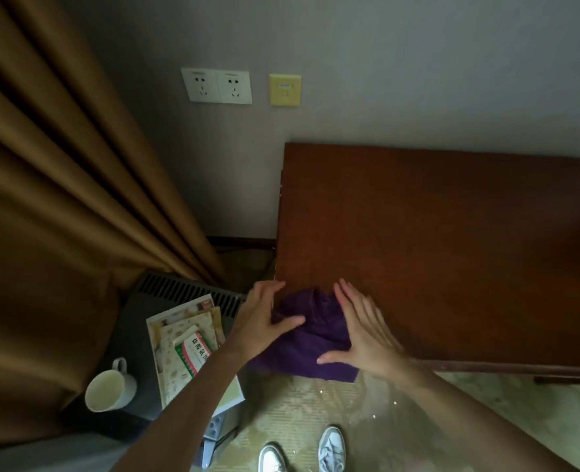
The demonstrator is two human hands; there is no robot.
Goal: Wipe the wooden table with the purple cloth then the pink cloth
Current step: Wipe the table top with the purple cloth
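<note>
The purple cloth (316, 338) lies bunched on the near left corner of the reddish-brown wooden table (452, 233), part of it hanging over the front edge. My left hand (264, 318) rests flat at the cloth's left side, fingers straight along the table's left edge and thumb lying across the fabric. My right hand (363, 328) presses flat on the cloth's right side with its fingers spread and the thumb pointing left. No pink cloth is in view.
Left of the table stands a dark low unit (166, 294) carrying a stack of books and a box (190, 349) and a white mug (110, 390). A brown curtain (60, 199) hangs at the left. Wall sockets (217, 85) are above. My shoes (331, 447) stand on the patterned floor.
</note>
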